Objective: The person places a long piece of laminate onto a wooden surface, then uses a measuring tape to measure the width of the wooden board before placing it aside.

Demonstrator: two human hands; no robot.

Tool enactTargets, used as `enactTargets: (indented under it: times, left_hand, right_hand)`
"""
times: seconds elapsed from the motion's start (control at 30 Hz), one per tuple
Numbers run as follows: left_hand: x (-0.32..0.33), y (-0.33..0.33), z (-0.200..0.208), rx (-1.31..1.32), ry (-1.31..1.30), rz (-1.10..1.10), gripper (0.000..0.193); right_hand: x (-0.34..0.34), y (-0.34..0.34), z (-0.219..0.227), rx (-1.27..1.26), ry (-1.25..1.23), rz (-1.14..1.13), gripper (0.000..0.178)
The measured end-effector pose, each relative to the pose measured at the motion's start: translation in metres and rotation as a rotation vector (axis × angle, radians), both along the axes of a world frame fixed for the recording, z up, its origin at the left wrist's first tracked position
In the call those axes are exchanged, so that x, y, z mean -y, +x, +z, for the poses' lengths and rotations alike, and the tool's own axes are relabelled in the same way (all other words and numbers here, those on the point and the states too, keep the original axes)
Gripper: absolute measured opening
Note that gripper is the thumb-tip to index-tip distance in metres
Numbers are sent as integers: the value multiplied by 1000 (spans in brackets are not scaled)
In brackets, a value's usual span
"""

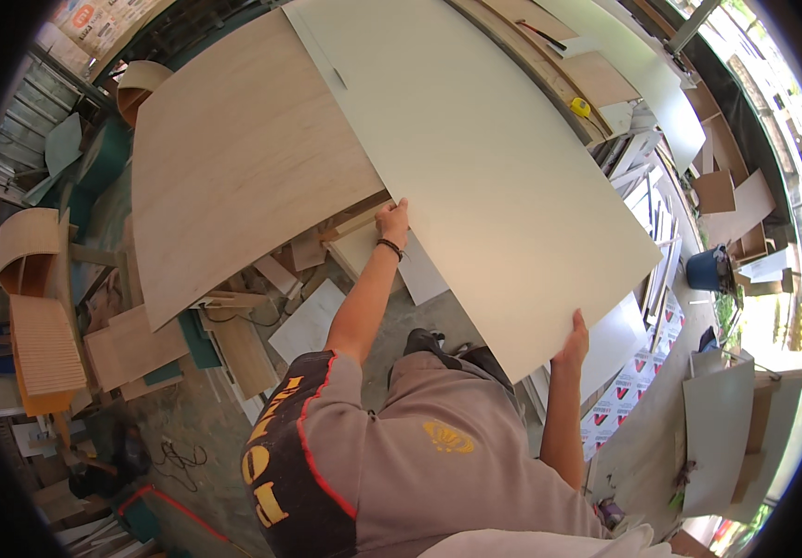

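Left arm extends forward, its hand [392, 221] curled around the left long edge of the white panel [503, 186]. Right arm is bent at the side; the right hand [572, 342] holds the near edge, fingers partly hidden. The panel lies alongside the plywood sheet [243, 158], near end projecting past it toward the body. Open floor [642, 460] lies to the right.

The pale panel [484, 177] is smooth and matt — the brown sheet [243, 158], grained wood.
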State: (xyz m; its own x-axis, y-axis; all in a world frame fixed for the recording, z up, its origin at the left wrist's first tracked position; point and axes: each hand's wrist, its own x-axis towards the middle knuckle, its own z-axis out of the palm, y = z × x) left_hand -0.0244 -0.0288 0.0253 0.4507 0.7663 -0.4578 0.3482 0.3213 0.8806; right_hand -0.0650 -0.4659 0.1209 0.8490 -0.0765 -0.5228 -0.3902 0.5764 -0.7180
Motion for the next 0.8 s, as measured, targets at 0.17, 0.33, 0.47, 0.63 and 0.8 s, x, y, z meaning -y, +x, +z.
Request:
enactTargets:
  times: [0.17, 0.33, 0.47, 0.63, 0.8]
  left_hand:
    - [43, -43, 7, 122, 30, -41, 24]
    - [170, -113, 67, 296, -169, -224, 52]
    - [186, -111, 89, 293, -50, -150, 75]
    - [160, -80, 71, 196, 63, -122, 77]
    - [152, -61, 40, 146, 24, -74, 74]
  right_hand:
    - [-50, 25, -40, 109, 10, -43, 45]
    - [-103, 52, -41, 1, -24, -155, 30]
    - [-143, 69, -39, -94, -69, -214, 27]
    - [-164, 91, -55, -154, -104, -195, 37]
    - [-132, 111, -92, -185, -220, -17, 55]
